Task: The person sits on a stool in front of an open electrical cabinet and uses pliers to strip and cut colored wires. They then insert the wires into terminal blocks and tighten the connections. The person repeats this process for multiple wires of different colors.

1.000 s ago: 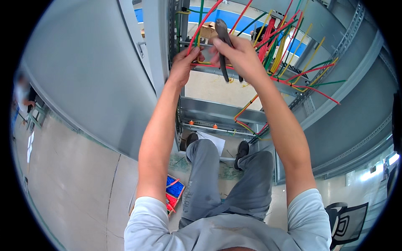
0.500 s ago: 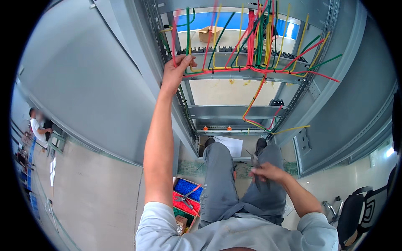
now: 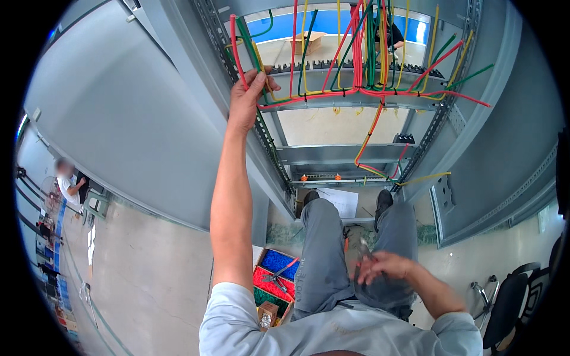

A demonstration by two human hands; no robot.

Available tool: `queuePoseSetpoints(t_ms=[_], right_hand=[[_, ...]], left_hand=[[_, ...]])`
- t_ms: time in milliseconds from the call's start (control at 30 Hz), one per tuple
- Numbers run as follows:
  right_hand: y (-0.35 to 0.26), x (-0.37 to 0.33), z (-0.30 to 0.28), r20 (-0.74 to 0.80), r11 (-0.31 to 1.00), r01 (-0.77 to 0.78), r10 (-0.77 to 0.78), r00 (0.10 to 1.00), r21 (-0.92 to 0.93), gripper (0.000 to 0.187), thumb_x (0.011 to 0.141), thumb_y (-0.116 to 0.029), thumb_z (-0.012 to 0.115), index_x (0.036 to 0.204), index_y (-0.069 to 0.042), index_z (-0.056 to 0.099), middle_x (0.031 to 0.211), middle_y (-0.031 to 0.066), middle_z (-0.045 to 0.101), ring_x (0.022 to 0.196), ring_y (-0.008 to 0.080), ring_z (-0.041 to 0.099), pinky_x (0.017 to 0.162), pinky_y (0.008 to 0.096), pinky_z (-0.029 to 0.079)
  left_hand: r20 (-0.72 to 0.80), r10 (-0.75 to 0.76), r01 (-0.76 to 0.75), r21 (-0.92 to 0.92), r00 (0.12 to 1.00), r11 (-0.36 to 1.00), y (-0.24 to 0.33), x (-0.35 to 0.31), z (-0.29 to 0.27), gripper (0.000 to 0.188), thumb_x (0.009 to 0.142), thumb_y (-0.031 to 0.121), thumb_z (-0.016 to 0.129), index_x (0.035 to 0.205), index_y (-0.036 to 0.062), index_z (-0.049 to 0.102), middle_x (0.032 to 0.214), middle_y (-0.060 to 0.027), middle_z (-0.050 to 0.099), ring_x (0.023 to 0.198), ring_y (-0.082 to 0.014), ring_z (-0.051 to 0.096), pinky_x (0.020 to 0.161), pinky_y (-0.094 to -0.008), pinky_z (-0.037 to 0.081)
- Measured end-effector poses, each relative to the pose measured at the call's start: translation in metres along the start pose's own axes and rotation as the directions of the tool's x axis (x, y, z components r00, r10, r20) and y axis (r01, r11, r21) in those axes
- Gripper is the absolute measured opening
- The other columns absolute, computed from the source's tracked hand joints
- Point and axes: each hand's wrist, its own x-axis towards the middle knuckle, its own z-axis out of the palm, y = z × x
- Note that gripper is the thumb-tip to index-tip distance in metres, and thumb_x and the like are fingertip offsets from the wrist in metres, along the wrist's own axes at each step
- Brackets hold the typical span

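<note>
My left hand (image 3: 247, 102) is raised to the left end of a wire bundle, its fingers closed round several wires. A red wire (image 3: 236, 54), a green wire (image 3: 246, 39) and a yellow wire (image 3: 259, 58) rise out of that grip. The rest of the bundle (image 3: 332, 94), red, yellow and green, runs rightward along a metal crossbar, bound with black ties, with many loose ends pointing up. Over my right thigh, my right hand (image 3: 387, 267) grips dark-handled pliers (image 3: 364, 247), their jaws pointing up and away; the handles are partly hidden and slightly blurred.
An open grey cabinet frame (image 3: 350, 154) stands before me, with door panels (image 3: 130, 118) either side. On the floor left of my legs is a box of coloured compartments (image 3: 279, 261) with red-handled pliers (image 3: 275, 277). A black chair (image 3: 510, 302) stands right; a person (image 3: 70, 187) sits far left.
My right hand has drawn the pliers down toward my lap. My left hand stays at the wires, whose upper ends now lean left. The whole view has shifted slightly.
</note>
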Motion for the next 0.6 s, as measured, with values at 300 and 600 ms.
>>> queuePoseSetpoints(t_ms=[300,600], right_hand=[[-0.279,0.085,0.124,0.222,0.888,0.409,-0.364,0.905,-0.210,0.039,0.093,-0.009,0.062,0.129,0.005,0.057,0.131,0.0235,0.062,0.119,0.0290,0.068,0.095,0.0359,0.057],[-0.361,0.107,0.155,0.335,0.881,0.470,-0.429,0.839,-0.048,0.045,0.098,-0.002,0.045,0.139,0.017,0.043,0.142,0.0366,0.049,0.129,0.0481,0.058,0.107,0.0527,0.054]], left_hand=[[0.090,0.024,-0.024,-0.007,0.996,1.000,0.005,-0.006,-0.006,0.042,0.102,0.021,0.066,0.136,-0.0034,0.060,0.098,-0.0061,0.071,0.096,-0.0177,0.067,0.092,-0.0345,0.051],[0.105,-0.113,0.126,-0.130,0.988,0.983,0.008,-0.006,-0.019,0.038,0.091,-0.001,0.058,0.129,-0.0027,0.063,0.107,-0.0089,0.071,0.097,-0.0177,0.069,0.088,-0.0312,0.058]])
